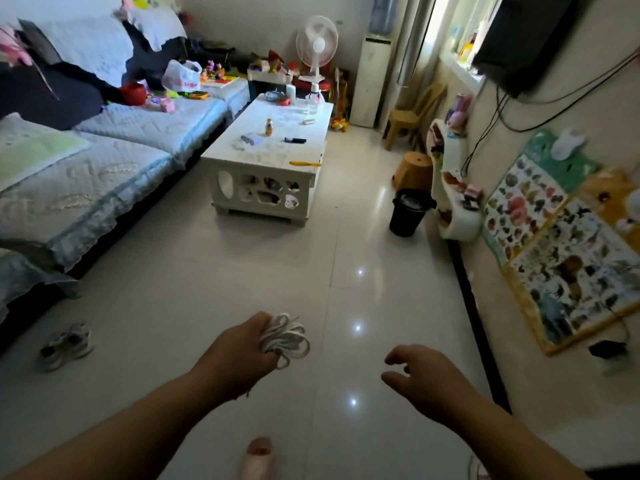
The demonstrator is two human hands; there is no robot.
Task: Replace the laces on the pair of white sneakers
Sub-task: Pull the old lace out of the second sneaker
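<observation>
Left hand (239, 344) grips a bundle of white laces (285, 339), fingers curled round the loops, held above the tiled floor (242, 271). Right hand (420, 374) holds nothing, fingers loosely curled and apart. Pair of sneakers (65, 346) lies on the floor far left, beside the sofa (86, 174). White table (273, 157) stands farther ahead.

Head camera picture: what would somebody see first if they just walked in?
The eye goes first to the left hand, low in the middle, gripping a bunch of white laces above the shiny floor, with the right hand empty beside it. Next comes the white coffee table in the middle of the room. Then the pair of sneakers on the floor at the left, near the sofa.
</observation>
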